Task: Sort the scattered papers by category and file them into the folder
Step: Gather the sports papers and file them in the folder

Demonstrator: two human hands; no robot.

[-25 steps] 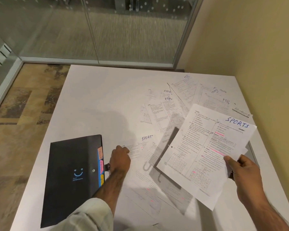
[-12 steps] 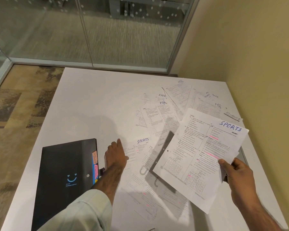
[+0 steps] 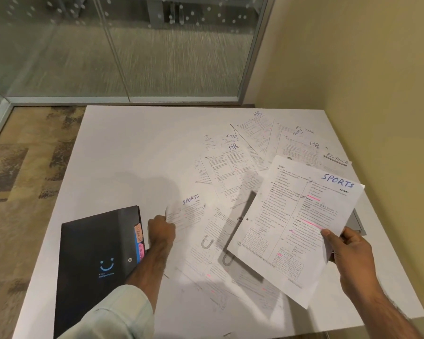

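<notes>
My right hand [image 3: 348, 250] grips a printed sheet headed SPORTS [image 3: 294, 226] by its right edge and holds it above the table. My left hand [image 3: 160, 231] pinches the left edge of a second SPORTS sheet [image 3: 190, 211] that lies on the white table [image 3: 132, 155]. A black folder [image 3: 96, 260] with a blue smiley and coloured tabs lies shut at the front left, just left of my left hand. Several other sheets marked HR [image 3: 233, 165], a far HR sheet [image 3: 256, 128] and a FINANCE sheet [image 3: 335, 160] lie scattered and overlapping at the middle and back right.
A yellow wall [image 3: 365, 69] runs along the table's right side. A glass partition [image 3: 132, 45] stands beyond the far edge. More sheets [image 3: 220, 285] lie under the raised sheet near the front edge. Patterned floor [image 3: 22, 167] shows at the left.
My left hand went from resting flat beside the folder to curling onto the edge of the lying SPORTS sheet. The right hand keeps its sheet raised; the view tilted up a little.
</notes>
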